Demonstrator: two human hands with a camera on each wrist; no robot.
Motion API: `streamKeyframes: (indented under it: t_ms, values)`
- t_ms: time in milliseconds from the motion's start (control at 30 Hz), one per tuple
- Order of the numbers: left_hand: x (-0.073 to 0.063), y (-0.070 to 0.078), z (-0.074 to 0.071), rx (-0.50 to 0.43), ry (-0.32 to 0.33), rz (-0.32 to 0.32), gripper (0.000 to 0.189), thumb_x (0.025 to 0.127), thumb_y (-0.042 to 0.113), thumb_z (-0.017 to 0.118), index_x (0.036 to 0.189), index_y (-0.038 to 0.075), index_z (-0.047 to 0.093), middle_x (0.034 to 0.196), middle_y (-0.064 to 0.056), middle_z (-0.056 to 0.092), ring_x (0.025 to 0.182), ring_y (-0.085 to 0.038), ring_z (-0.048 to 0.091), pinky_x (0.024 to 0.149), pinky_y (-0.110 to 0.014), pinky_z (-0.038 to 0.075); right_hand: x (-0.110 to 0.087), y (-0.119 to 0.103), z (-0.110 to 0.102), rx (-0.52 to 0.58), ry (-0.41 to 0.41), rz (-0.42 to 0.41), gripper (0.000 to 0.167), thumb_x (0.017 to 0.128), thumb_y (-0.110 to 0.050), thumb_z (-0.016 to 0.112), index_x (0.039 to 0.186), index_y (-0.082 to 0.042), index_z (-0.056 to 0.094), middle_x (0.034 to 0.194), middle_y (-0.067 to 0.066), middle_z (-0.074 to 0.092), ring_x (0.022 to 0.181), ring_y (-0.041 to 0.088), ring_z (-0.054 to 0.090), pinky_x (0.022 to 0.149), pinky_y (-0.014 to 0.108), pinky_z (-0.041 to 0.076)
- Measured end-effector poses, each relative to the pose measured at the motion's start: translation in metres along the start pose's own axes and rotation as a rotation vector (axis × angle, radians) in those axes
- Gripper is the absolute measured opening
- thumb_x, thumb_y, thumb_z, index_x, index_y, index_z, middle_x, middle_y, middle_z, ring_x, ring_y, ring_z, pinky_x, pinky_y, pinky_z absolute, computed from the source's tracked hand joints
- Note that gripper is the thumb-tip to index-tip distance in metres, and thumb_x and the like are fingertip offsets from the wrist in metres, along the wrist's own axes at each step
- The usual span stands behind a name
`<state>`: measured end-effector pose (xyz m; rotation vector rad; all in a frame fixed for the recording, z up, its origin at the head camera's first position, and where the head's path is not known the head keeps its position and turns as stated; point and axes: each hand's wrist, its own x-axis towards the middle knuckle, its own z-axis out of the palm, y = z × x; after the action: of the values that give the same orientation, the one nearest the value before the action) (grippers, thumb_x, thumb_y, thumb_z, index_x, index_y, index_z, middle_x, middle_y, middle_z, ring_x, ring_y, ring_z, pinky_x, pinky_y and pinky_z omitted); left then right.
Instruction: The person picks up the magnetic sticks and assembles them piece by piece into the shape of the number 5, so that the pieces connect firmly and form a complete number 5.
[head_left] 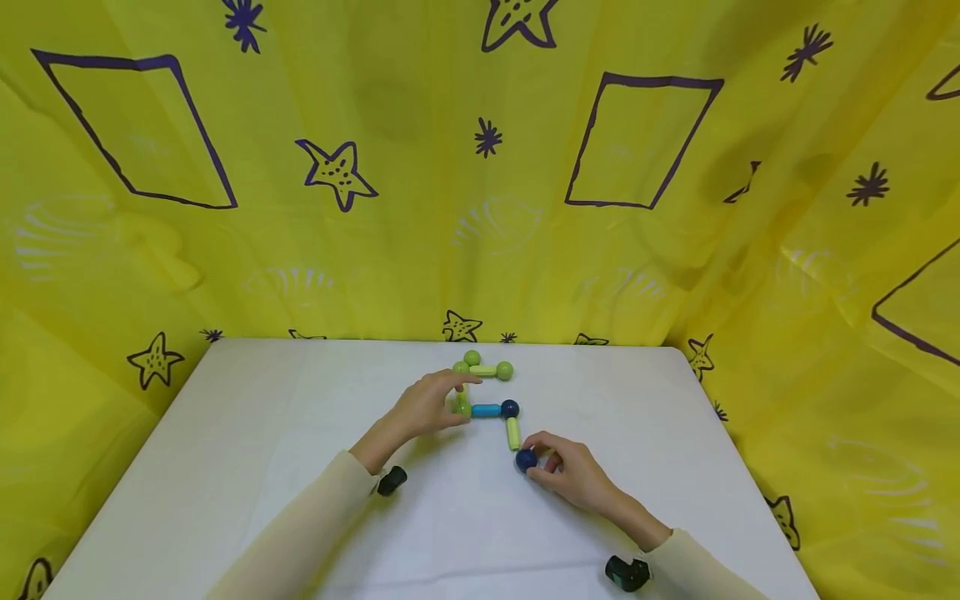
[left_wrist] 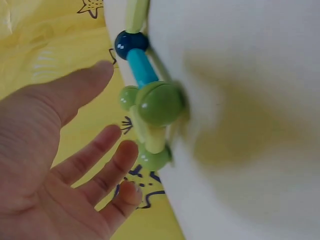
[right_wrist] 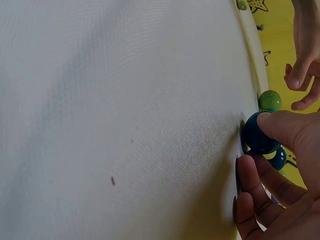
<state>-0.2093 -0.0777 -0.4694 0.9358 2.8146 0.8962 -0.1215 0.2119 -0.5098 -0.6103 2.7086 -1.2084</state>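
Note:
My right hand [head_left: 573,475] pinches a dark blue ball [head_left: 527,460] between thumb and fingers, at the near end of a pale green rod [head_left: 513,433]. That rod runs from another dark blue ball [head_left: 510,408], which a light blue rod [head_left: 486,411] links to a green ball [left_wrist: 160,103] on the left. More green balls and pale rods form the far part of the chain, with one green ball [head_left: 505,371] at its right end. My left hand [head_left: 429,404] hovers beside the green left side, fingers spread and holding nothing; it partly hides that side in the head view.
A white-covered table [head_left: 300,517] carries the chain of balls and rods. Yellow curtains [head_left: 420,250] with dark drawings hang behind and on both sides. Each wrist wears a small dark camera, the left camera [head_left: 392,481] close above the cloth.

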Motion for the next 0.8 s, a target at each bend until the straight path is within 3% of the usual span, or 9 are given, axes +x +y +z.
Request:
streamKeyframes:
  t_ms: [200,333,433,600,800]
  values:
    - [0.014,0.014,-0.012,-0.05,-0.177,0.088,0.067,0.085,0.017,0.086,0.145,0.019,0.057,0.116,-0.013,0.07,0.085,-0.025,0.064,0.076,-0.039,0.05,-0.002,0.0,-0.001,0.002,-0.006,0.0,0.031,0.091,-0.01,0.077,0.12,-0.019,0.067,0.109,0.004,0.071,0.074,0.007,0.059,0.064,0.023,0.048]
    - [0.023,0.021,-0.012,-0.103,-0.312,0.134,0.068,0.084,0.012,0.085,0.145,0.019,0.055,0.118,-0.015,0.069,0.1,-0.031,0.065,0.086,-0.041,0.049,-0.002,0.0,-0.002,0.013,-0.009,-0.018,0.03,0.092,-0.011,0.077,0.12,-0.017,0.067,0.109,0.005,0.071,0.075,0.009,0.059,0.065,0.023,0.048]
    - [0.029,0.025,-0.008,-0.125,-0.396,0.135,0.066,0.084,0.009,0.084,0.143,0.018,0.056,0.12,-0.016,0.068,0.107,-0.032,0.064,0.087,-0.039,0.049,-0.003,0.001,-0.002,0.018,-0.006,-0.026,0.03,0.092,-0.012,0.077,0.12,-0.018,0.067,0.11,0.005,0.071,0.075,0.009,0.059,0.065,0.023,0.048]
    - [0.038,0.029,0.004,-0.104,-0.455,0.119,0.062,0.083,0.005,0.084,0.138,0.02,0.06,0.113,-0.011,0.067,0.105,-0.029,0.061,0.084,-0.033,0.047,-0.004,0.003,-0.001,0.027,0.003,-0.044,0.03,0.092,-0.011,0.078,0.119,-0.017,0.067,0.11,0.005,0.072,0.073,0.008,0.059,0.064,0.023,0.047]
    - [0.048,0.035,0.019,-0.063,-0.485,0.111,0.059,0.083,0.0,0.08,0.136,0.021,0.063,0.094,-0.005,0.068,0.085,-0.013,0.057,0.077,-0.026,0.046,-0.005,0.004,-0.001,0.042,0.006,-0.07,0.03,0.092,-0.011,0.077,0.12,-0.014,0.067,0.11,0.007,0.072,0.071,0.008,0.059,0.063,0.024,0.048]
